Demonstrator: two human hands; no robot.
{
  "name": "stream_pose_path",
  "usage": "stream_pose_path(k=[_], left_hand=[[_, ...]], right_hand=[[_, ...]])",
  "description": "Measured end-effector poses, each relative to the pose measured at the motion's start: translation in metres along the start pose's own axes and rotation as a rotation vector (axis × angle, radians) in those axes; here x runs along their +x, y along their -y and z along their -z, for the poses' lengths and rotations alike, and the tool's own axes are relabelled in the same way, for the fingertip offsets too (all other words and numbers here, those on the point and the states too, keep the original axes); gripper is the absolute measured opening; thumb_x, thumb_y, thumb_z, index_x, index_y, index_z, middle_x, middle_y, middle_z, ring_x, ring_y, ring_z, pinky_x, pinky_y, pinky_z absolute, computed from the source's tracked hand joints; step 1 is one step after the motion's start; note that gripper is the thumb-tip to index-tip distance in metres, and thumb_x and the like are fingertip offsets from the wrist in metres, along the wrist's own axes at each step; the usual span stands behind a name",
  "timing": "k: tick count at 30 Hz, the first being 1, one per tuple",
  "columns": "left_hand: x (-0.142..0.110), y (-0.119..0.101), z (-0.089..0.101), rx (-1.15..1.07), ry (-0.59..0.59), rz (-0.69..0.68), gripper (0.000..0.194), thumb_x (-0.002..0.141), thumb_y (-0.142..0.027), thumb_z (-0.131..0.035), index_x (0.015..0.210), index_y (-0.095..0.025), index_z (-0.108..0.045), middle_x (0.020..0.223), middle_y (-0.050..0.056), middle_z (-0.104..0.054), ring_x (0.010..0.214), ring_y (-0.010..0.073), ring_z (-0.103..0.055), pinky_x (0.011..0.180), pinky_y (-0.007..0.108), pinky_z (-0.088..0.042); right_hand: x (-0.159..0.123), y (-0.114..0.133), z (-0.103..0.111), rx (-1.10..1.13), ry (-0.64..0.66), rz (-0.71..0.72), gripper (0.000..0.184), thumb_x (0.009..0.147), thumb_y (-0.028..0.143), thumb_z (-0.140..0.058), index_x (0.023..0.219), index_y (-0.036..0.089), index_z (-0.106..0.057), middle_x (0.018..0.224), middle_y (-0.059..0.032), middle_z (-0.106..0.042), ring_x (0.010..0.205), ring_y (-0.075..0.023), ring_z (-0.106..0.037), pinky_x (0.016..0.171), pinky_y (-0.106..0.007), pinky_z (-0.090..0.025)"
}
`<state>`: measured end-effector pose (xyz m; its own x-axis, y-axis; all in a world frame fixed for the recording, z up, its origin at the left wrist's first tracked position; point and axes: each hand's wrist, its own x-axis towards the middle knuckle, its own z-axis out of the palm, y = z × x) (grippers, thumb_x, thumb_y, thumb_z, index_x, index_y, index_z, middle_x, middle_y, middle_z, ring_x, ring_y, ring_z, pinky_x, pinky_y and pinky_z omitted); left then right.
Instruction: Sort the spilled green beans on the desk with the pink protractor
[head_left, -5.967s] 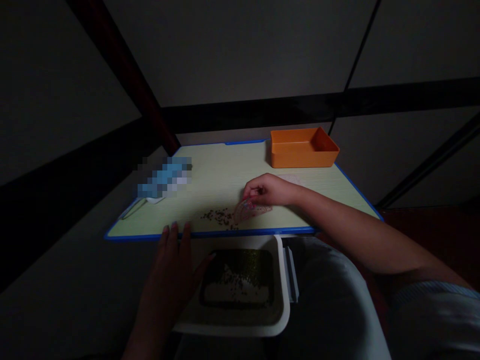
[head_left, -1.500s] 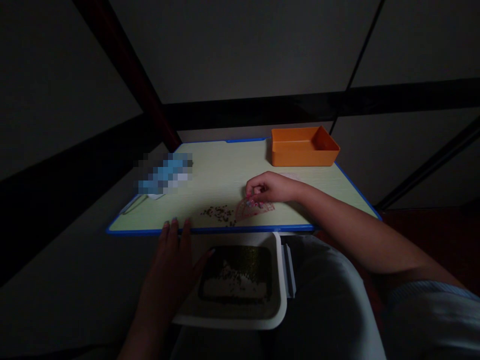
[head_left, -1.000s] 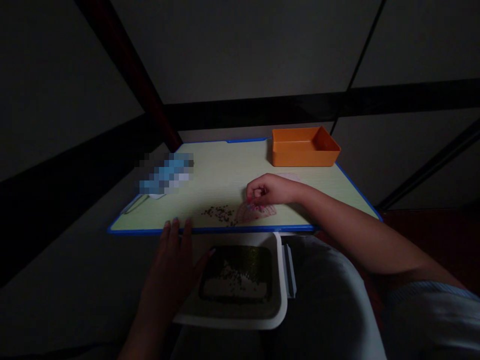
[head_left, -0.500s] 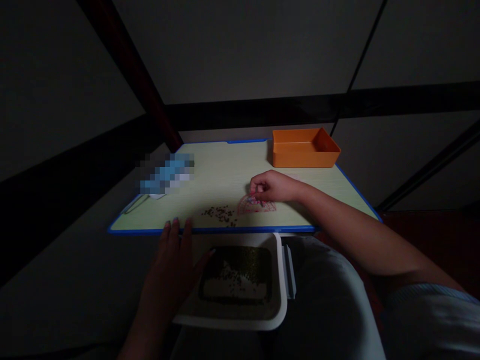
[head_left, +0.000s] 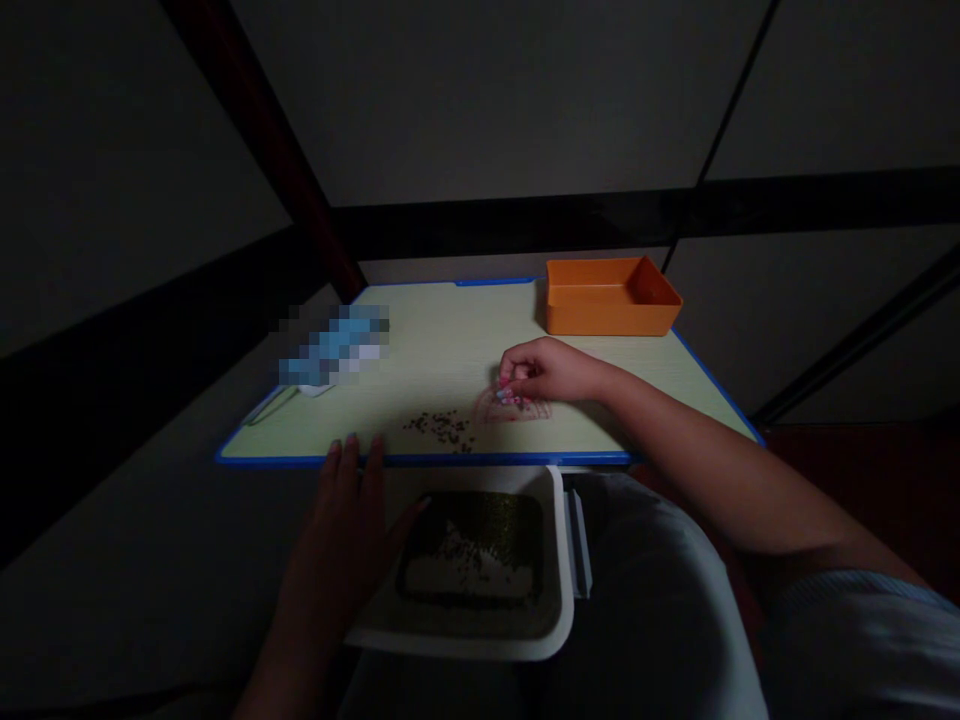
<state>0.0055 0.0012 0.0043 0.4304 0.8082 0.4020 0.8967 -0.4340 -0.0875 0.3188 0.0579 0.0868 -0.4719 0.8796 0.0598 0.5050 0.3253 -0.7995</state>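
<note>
My right hand (head_left: pixel 544 370) is closed in a pinch just above a red arched drawing (head_left: pixel 517 412) on the pale tabletop (head_left: pixel 435 340). Whatever lies between its fingertips is too small to make out. Left of the drawing, small dark bits like seeds or beans (head_left: pixel 441 428) are scattered near the table's front edge. My left hand (head_left: pixel 352 510) is open, its fingertips on the blue table edge and its thumb stretched over a white plastic box (head_left: pixel 559 560). Inside that box lie greenish grains (head_left: pixel 502 520) and some dark bits, with part of the bottom showing.
An orange open box (head_left: pixel 611 310) stands at the table's back right corner. On the left side lies a blurred-out blue and white object (head_left: pixel 334 345), with a thin cord or handle by it. A wall rises behind the table. My legs are under the white box.
My right hand's fingertips have shifted very slightly over the drawing. The left hand, the boxes and the scattered bits look the same.
</note>
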Motion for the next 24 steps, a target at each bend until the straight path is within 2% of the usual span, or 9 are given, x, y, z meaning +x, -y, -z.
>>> stream_pose_path(k=[13,24], left_hand=[[0.0002,-0.0015,0.0018,-0.043,0.000,0.018,0.087,0.079,-0.067,-0.035,0.143,-0.010,-0.021,0.148,0.027,-0.028,0.141,0.0394,-0.022,0.107,0.056,-0.033],[0.0009,-0.0015,0.0028,-0.009,0.004,-0.008,0.089,0.079,-0.068,-0.033,0.141,-0.005,-0.026,0.145,0.030,-0.029,0.141,0.0406,-0.022,0.108,0.055,-0.032]], right_hand=[[0.0013,0.0006,-0.0087,0.004,0.077,0.021,0.002,0.080,0.014,-0.059,0.081,0.014,-0.059,0.054,0.0050,-0.058,0.046,-0.0069,-0.051,0.049,-0.020,-0.035],[0.0022,-0.0019,-0.0104,0.054,0.122,0.026,0.002,0.078,0.013,-0.060,0.080,0.014,-0.060,0.054,0.0060,-0.058,0.047,-0.0064,-0.052,0.049,-0.020,-0.037]])
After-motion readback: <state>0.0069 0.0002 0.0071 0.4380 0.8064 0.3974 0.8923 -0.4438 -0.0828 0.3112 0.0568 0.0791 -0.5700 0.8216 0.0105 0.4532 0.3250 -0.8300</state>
